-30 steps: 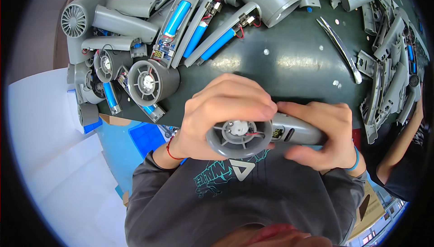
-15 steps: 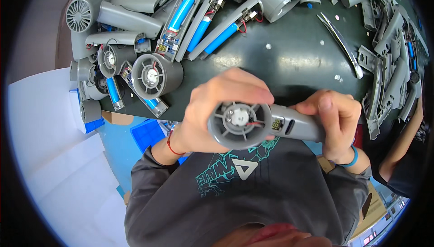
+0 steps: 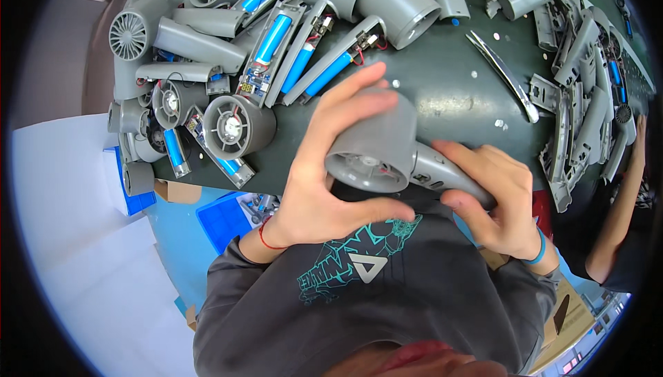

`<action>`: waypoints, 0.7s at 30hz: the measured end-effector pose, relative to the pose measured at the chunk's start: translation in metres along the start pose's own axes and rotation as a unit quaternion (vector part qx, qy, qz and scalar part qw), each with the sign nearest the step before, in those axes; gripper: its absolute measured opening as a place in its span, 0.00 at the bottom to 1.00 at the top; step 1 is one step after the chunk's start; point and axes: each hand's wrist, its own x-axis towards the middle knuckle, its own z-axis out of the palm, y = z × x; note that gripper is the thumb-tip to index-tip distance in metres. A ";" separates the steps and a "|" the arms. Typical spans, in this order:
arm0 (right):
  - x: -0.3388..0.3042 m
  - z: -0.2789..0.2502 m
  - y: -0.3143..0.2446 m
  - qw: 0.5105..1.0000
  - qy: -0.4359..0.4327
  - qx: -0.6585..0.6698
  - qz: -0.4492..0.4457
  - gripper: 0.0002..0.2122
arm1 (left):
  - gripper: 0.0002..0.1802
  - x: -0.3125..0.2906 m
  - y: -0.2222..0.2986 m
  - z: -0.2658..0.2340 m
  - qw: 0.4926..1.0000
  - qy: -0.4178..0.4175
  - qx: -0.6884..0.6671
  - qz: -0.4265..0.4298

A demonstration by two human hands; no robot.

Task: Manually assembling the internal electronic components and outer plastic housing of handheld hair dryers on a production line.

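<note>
A grey handheld fan (image 3: 387, 132) is above the table's near edge, its round grilled opening tilted toward me and downward. My right hand (image 3: 494, 197) grips its handle between thumb and fingers. Around the fan's wide head, my left hand (image 3: 324, 163) is spread, with the fingers over the far side and the thumb stretched out below. Whether the left palm touches the head I cannot tell. Inside the opening, a whitish hub and a bit of red wire show.
On the left of the dark table (image 3: 442, 114) lie several opened fan bodies (image 3: 238, 128) with blue batteries and circuit boards. Grey casing parts (image 3: 587, 66) are heaped at right, near another person's arm (image 3: 618, 218). A long shiny metal tool (image 3: 504, 76) lies between. A blue bin (image 3: 224, 221) is below left.
The fan's head has tipped, so its opening points lower and more of its outer wall shows. My left fingers have opened away from the head. My right thumb has come to the handle's near side.
</note>
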 end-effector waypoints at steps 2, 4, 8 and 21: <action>-0.001 0.005 0.006 0.989 0.077 -0.078 -0.096 0.24 | 0.58 0.002 0.000 0.008 0.997 0.014 -0.060 -0.036; -0.002 0.017 0.006 0.993 0.087 -0.039 -0.065 0.23 | 0.56 0.001 -0.011 0.015 0.997 0.030 -0.055 0.045; -0.001 0.012 0.002 0.998 0.060 -0.024 -0.020 0.19 | 0.49 0.004 -0.010 0.019 0.990 0.057 0.035 0.127; 0.007 0.010 -0.002 0.998 0.058 0.000 0.033 0.15 | 0.51 -0.004 -0.008 0.022 0.992 0.090 0.068 0.058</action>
